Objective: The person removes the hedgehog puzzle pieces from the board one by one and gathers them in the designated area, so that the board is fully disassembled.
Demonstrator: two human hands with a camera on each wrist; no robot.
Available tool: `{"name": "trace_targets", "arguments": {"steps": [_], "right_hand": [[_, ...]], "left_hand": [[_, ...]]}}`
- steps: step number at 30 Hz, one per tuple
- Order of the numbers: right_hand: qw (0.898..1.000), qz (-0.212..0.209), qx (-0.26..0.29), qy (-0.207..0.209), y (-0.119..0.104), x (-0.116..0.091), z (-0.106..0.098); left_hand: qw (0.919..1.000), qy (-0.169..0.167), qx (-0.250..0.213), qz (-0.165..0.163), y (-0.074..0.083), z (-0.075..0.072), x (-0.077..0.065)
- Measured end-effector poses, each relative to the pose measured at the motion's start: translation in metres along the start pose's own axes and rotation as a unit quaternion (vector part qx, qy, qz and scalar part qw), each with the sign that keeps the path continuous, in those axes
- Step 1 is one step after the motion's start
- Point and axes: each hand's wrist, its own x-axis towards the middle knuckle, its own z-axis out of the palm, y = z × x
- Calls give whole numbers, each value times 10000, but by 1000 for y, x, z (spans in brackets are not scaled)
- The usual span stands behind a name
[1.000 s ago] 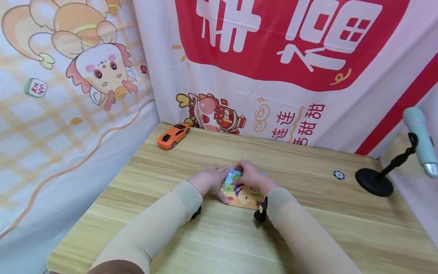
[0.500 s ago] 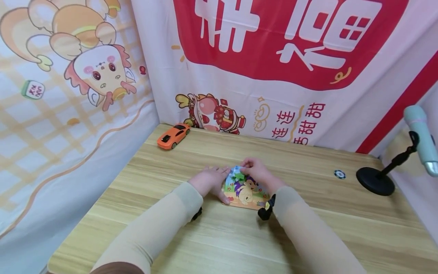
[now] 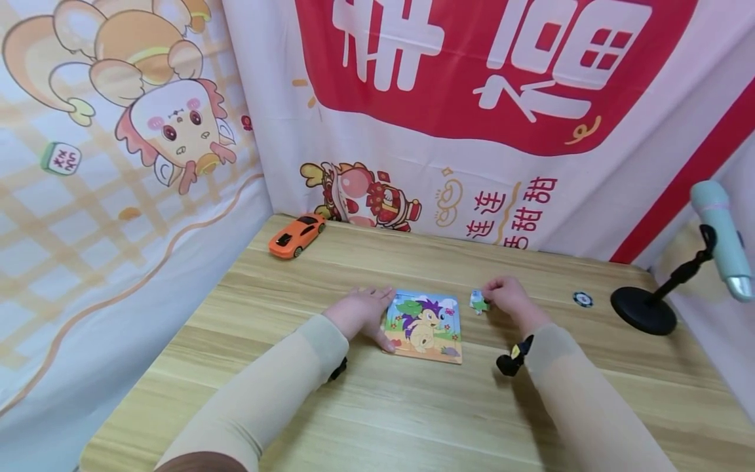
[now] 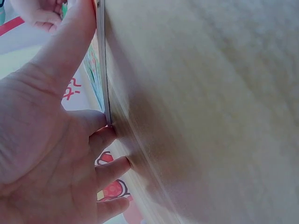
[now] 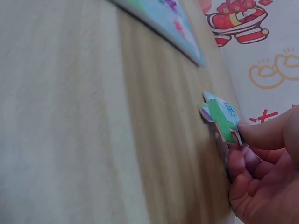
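Note:
A square jigsaw puzzle (image 3: 426, 331) with a purple-haired cartoon hedgehog lies flat on the wooden table. Along its left side rests my left hand (image 3: 362, 313), fingers spread, the thumb at the near left corner. In the left wrist view the index fingertip touches the board's edge, while other fingertips meet the tabletop. To the right of the board, my right hand (image 3: 512, 298) pinches a small blue and green puzzle piece (image 5: 224, 116) between thumb and fingers. The piece is tilted close over the table, and the right fingers below the thumb are curled.
An orange toy car (image 3: 297, 235) stands at the back left. On the right are a round black-and-white chip (image 3: 582, 299) and a pale green microphone (image 3: 721, 239) on a black stand (image 3: 643, 311). Printed cloth (image 3: 354, 124) hangs behind the table.
My right hand has moved right, from over the puzzle to the table beside it, carrying the puzzle piece. The hedgehog picture is uncovered. My left hand has stayed at the board's left side.

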Motion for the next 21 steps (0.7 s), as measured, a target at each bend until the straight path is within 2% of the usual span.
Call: {"name": "trace_targets", "arguments": {"steps": [6,12,16,19,21], "right_hand": [[9992,35,-388,79,2,-2,3],[9987,-5,-500,-47,-20,-4,16],[9960,-655,-504,-346,-44,-7,38],[9893,-1112,-584,-746,-61,-12,59],[9844,-1275,-697,-995,-69,-15,72]], "left_hand": [[10000,-31,7,-31,-1,1,2],[10000,-35,51,-3,-2,1,3],[10000,-36,34,10,-2,1,2],[10000,-38,36,25,-1,0,1],[10000,-42,52,38,-1,-1,1]]}}
